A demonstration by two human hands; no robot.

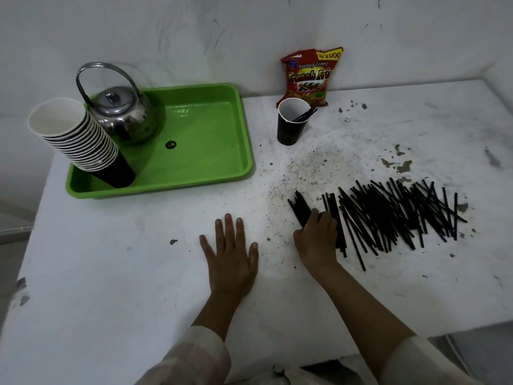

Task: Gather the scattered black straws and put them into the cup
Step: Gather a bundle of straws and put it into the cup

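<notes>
- Looking down from the head camera, the right hand (316, 236) gripped a small bundle of black straws (300, 208) at the left edge of the scattered pile (397, 215) on the white table (111, 259).
- The left hand (230, 252) lay flat, fingers spread, holding nothing.
- The black cup (290, 129) stood upright beyond the pile, a few straws inside, just before a snack bag (309, 76).
- A green tray (200, 151) carried a kettle (119, 112) and stacked cups (83, 137).

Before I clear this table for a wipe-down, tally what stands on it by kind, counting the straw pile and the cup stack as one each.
Green tray: 1
Kettle: 1
Cup stack: 1
Single cup with straws inside: 1
Snack bag: 1
Straw pile: 1
Total: 6
</notes>
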